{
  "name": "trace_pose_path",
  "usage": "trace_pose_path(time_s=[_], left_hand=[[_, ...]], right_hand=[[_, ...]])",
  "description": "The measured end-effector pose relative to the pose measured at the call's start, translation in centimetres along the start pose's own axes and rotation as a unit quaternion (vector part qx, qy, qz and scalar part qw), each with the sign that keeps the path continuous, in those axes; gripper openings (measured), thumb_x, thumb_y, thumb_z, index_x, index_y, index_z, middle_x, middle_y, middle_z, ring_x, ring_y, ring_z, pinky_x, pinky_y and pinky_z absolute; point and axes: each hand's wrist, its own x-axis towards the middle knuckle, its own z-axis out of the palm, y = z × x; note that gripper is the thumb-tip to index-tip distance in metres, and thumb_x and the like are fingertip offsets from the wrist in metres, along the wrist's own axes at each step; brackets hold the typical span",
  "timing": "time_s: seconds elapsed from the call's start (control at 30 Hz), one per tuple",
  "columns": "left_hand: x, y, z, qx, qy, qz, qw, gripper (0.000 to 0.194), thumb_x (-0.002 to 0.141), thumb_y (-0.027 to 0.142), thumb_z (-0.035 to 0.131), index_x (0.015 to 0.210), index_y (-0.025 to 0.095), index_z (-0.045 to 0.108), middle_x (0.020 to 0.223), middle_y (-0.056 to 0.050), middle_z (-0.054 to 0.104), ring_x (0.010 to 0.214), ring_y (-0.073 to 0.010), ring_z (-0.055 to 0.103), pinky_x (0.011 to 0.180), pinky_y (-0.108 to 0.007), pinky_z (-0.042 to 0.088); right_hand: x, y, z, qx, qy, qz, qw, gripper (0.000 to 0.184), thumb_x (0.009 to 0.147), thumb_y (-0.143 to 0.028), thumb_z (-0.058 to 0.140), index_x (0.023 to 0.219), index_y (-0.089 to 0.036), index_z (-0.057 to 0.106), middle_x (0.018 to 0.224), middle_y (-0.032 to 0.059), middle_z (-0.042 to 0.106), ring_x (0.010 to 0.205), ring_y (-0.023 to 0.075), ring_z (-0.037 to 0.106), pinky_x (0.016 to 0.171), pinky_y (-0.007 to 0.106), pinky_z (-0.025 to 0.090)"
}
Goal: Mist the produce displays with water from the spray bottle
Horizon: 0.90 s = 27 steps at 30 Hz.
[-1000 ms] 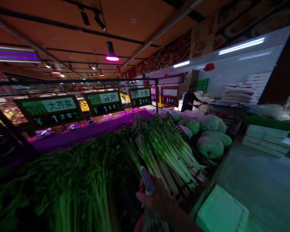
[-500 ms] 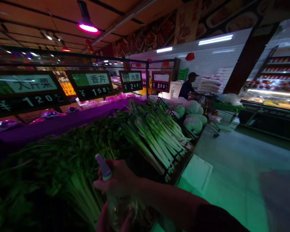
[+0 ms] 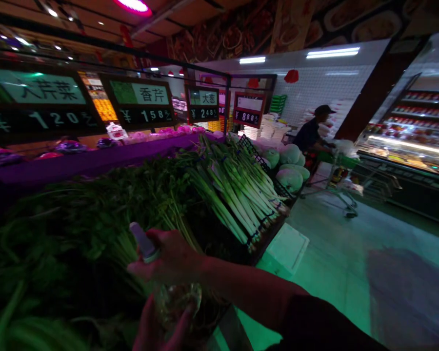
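Note:
A spray bottle with a pale purple spray head (image 3: 143, 241) and a clear body (image 3: 177, 302) is in both my hands over the vegetable stand. My right hand (image 3: 171, 256) is closed around its neck, just behind the nozzle, which points to the left and away from me. Below, my left hand (image 3: 161, 329) supports the clear body, fingers and thumb around it. Dark leafy celery (image 3: 98, 219) lies in front of and left of the bottle. Bundled green onions (image 3: 237, 195) lie beyond my right forearm.
Price signs (image 3: 142, 102) hang over a purple ledge (image 3: 84, 158). Pale round melons (image 3: 290, 178) sit past the onions. A white box (image 3: 285, 246) stands on the floor by the stand. A person in a cap (image 3: 312, 136) is beside a shopping cart (image 3: 338, 180) in the aisle.
My hands and the spray bottle have shifted slightly left in view. The signs stand higher in the picture as the camera tilts down. The person and cart have moved right.

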Motion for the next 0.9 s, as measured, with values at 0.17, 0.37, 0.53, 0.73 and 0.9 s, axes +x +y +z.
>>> trace_pose_path(time_s=[0.17,0.37,0.53,0.73,0.9], left_hand=[[-4.9,1.1,1.3,-0.086,0.008,0.019,0.996,0.092,0.076,0.054,0.094,0.152,0.02,0.056,0.133,-0.015,0.084,0.115,-0.0365,0.083,0.1,-0.049,0.072],[-9.5,2.6,3.5,-0.152,-0.053,0.025,0.987,0.069,0.083,0.031,0.087,0.145,0.023,0.057,0.14,-0.012,0.081,0.124,-0.0313,0.08,0.107,-0.044,0.067],[-12.5,0.1,5.7,-0.181,-0.034,-0.014,0.983,0.079,0.071,0.02,0.087,0.144,0.022,0.056,0.138,-0.013,0.08,0.122,-0.0325,0.079,0.105,-0.045,0.066],[-14.9,-4.1,8.1,-0.19,-0.058,-0.063,0.978,0.099,0.063,0.034,0.098,0.151,0.021,0.054,0.146,-0.018,0.074,0.131,-0.0408,0.073,0.111,-0.055,0.062],[-15.7,-5.4,10.1,-0.2,-0.061,-0.096,0.973,0.112,0.054,0.045,0.105,0.151,0.022,0.054,0.144,-0.021,0.073,0.131,-0.0456,0.072,0.107,-0.057,0.063]], right_hand=[[-3.0,1.5,1.1,0.052,-0.005,-0.01,0.999,0.023,0.079,-0.031,0.085,0.089,-0.023,0.066,0.074,-0.0073,0.064,0.065,0.0132,0.06,0.061,0.025,0.047],[-6.7,4.9,1.3,0.1,-0.069,-0.001,0.993,0.037,0.084,-0.036,0.082,0.117,-0.022,0.07,0.094,-0.0024,0.073,0.066,0.0126,0.064,0.063,0.027,0.053],[-10.5,6.6,0.1,0.077,-0.093,0.032,0.992,0.019,0.091,-0.037,0.077,0.087,-0.023,0.064,0.067,-0.007,0.062,0.058,0.0146,0.063,0.059,0.027,0.051],[-13.1,10.2,-0.8,0.14,-0.112,0.096,0.979,0.038,0.089,-0.048,0.082,0.111,-0.02,0.068,0.095,0.0023,0.076,0.066,0.0191,0.071,0.063,0.034,0.061],[-14.4,12.4,-1.5,0.147,-0.131,0.115,0.974,0.041,0.086,-0.049,0.084,0.11,-0.018,0.072,0.096,0.0047,0.078,0.07,0.0217,0.074,0.065,0.036,0.062]])
